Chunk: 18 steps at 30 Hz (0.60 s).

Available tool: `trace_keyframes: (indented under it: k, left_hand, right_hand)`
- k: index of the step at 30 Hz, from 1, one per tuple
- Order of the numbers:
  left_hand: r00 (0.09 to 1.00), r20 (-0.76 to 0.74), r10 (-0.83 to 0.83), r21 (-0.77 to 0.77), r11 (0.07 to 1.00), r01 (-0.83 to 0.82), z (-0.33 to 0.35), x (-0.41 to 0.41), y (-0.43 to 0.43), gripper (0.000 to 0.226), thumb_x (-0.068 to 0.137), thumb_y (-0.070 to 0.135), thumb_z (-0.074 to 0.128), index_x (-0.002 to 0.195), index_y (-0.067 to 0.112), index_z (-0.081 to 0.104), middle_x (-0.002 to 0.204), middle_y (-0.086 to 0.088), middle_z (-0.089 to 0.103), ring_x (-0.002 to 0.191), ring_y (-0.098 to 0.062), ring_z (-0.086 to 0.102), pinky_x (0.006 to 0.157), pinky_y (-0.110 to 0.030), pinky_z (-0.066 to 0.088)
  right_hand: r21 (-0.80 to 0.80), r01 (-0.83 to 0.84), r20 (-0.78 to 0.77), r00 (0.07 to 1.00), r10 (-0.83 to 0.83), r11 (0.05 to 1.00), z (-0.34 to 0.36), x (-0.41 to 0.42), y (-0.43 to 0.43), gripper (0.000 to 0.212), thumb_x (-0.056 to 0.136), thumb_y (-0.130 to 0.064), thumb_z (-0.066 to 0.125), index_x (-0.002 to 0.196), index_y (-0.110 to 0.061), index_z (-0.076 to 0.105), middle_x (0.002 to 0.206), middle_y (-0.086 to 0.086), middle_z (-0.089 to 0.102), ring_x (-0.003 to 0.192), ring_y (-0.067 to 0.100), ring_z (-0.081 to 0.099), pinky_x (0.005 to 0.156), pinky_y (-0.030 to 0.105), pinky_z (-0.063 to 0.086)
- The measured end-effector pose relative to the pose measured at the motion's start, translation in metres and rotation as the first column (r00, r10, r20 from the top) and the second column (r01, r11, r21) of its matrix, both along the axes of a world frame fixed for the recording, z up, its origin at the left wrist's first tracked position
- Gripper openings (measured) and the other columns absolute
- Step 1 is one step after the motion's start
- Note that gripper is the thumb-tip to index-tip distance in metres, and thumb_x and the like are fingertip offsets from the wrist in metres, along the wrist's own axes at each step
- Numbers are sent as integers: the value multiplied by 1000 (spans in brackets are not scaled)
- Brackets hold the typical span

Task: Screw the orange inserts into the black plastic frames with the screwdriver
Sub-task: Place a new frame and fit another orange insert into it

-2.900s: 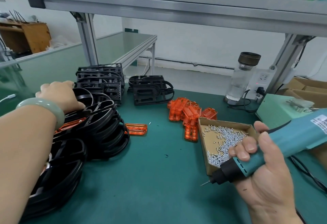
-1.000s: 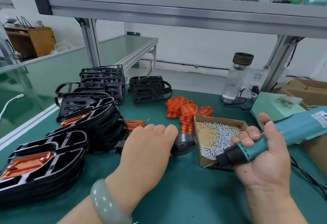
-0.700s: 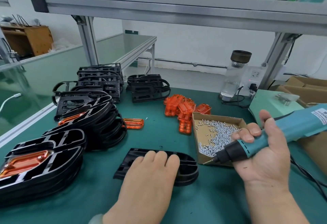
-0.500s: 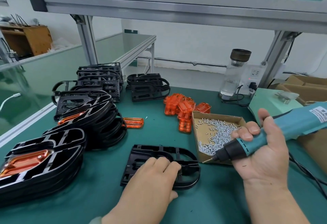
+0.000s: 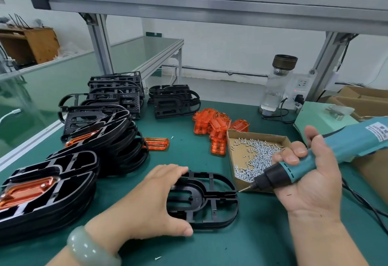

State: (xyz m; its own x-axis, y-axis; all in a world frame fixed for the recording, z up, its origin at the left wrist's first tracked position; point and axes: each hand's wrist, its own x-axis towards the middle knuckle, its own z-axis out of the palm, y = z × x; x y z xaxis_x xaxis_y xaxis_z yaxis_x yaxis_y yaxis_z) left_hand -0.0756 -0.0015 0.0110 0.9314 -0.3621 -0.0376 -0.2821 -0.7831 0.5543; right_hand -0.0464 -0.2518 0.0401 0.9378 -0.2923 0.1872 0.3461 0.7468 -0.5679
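Note:
A black plastic frame (image 5: 212, 198) lies flat on the green mat in front of me, with no insert in it. My left hand (image 5: 153, 200) grips its left end, fingers over the far edge and thumb at the near edge. My right hand (image 5: 308, 179) holds the teal electric screwdriver (image 5: 327, 154), its bit pointing down-left beside the frame's right end. A pile of orange inserts (image 5: 214, 127) lies behind, and one single orange insert (image 5: 157, 144) sits near the stacks. A cardboard tray of screws (image 5: 252, 158) stands right of the frame.
Stacks of black frames with orange inserts fitted (image 5: 52, 184) fill the left side. More empty black frames (image 5: 174, 102) stand at the back. A glass bottle (image 5: 277, 85), a power strip and a teal box (image 5: 321, 116) are at the back right. The screwdriver's cable (image 5: 365, 207) trails right.
My left hand brought a black frame from the left stacks to the mat in front of me, laid it flat and turned it. My right hand kept holding the screwdriver nearly still.

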Motion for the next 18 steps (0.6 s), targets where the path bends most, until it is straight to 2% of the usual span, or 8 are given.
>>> trace_keyframes:
  k: [1,3,7,10,12,14,16,18]
  left_hand:
    - [1000,1,-11,-14,1000,11,-2,-1,-2,118,48,65,77,145,43,13,132,40,14,128,14,13,99,0,12]
    - [1000,1,-21,-28,999,21,-6,-3,-9,121,45,66,76,144,45,10,137,35,16,130,13,8,101,-3,12]
    - [999,-36,-6,-10,1000,6,-6,-6,-21,126,43,70,73,142,50,-2,144,32,8,138,5,-5,116,-25,11]
    - [1000,-21,-2,1,1000,2,2,-1,-21,119,42,79,63,139,56,-3,141,34,3,137,8,-6,117,-29,4]
    - [997,57,55,-82,995,-50,9,12,-23,104,55,75,60,143,48,13,146,28,17,137,7,10,113,-20,9]
    - [982,141,129,-138,984,-110,13,36,-29,76,77,55,62,143,35,30,145,17,36,133,2,30,106,-14,19]
    - [977,138,165,-126,981,-148,16,62,-39,54,90,36,56,140,31,38,138,7,49,126,-9,45,104,-20,30]
    - [984,87,158,-45,987,-155,15,87,-53,46,94,26,49,139,34,39,136,0,51,120,-19,51,100,-28,38]
  right_hand:
    - [1,-3,1,1000,3,1000,0,0,0,14,85,-31,54,95,-26,62,58,-12,46,46,3,44,56,16,45]
    - [1,-4,2,1000,4,1000,1,-1,0,13,85,-31,54,95,-26,62,58,-12,47,46,3,44,56,17,45]
    - [-2,-3,5,1000,3,1000,1,-1,1,13,86,-31,53,95,-26,62,58,-12,46,46,3,44,57,16,44]
    - [0,-7,7,1000,7,1000,1,-1,0,14,83,-32,54,94,-26,62,57,-12,46,45,3,44,57,16,44]
    - [6,-7,11,1000,6,1000,1,0,0,14,82,-31,55,93,-26,63,57,-12,46,45,3,43,56,16,45]
    - [3,-4,7,1000,4,1000,0,1,1,14,82,-31,54,92,-26,64,57,-11,46,45,3,43,56,16,45]
    - [-3,-3,-1,1000,3,1000,0,2,2,14,82,-31,54,91,-26,65,57,-11,45,45,3,43,56,16,45]
    - [-7,-3,-11,1000,2,1000,0,2,2,14,82,-30,54,91,-26,64,57,-11,45,45,3,42,56,16,45]
